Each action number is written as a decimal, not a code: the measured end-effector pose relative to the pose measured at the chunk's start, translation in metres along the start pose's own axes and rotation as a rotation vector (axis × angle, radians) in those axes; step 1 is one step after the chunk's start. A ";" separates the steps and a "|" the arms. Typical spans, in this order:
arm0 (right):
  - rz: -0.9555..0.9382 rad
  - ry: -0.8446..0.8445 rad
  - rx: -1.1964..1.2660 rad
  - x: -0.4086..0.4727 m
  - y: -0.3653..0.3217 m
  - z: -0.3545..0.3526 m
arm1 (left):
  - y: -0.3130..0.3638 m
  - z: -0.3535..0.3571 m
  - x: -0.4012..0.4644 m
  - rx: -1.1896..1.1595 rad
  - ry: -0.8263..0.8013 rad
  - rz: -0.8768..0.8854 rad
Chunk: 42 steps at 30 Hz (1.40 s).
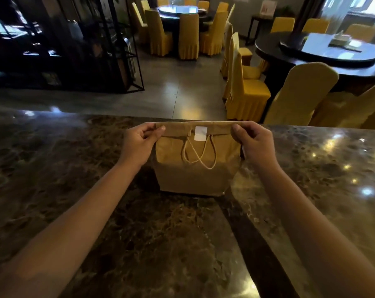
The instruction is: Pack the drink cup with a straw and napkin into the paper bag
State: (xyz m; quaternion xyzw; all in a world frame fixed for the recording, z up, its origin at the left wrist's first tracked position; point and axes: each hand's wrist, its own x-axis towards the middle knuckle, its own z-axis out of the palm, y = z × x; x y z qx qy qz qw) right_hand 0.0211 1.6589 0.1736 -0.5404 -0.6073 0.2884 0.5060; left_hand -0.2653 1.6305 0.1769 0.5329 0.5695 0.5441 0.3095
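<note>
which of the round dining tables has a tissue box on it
The round table at the right, nearest the counter: a pale tissue box sits on its glass turntable. The far table at top centre shows none.

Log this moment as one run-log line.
paper bag: upright on counter, top folded, sticker on | left hand, right hand: pinching fold ends | cup: unseen

Paper bag (195, 168) stands on counter (74, 168), near its far edge; chairs (247, 91) and round table (333, 57) lie beyond, right.
</note>
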 end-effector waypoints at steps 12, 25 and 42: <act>0.021 -0.110 0.064 0.009 0.010 -0.005 | -0.003 0.001 0.006 -0.021 -0.023 -0.017; 0.056 -0.143 0.161 0.006 0.001 -0.009 | 0.002 -0.004 0.005 0.010 -0.065 0.047; -0.027 -0.071 -0.031 0.019 -0.047 -0.007 | 0.037 -0.015 0.028 0.206 -0.078 0.297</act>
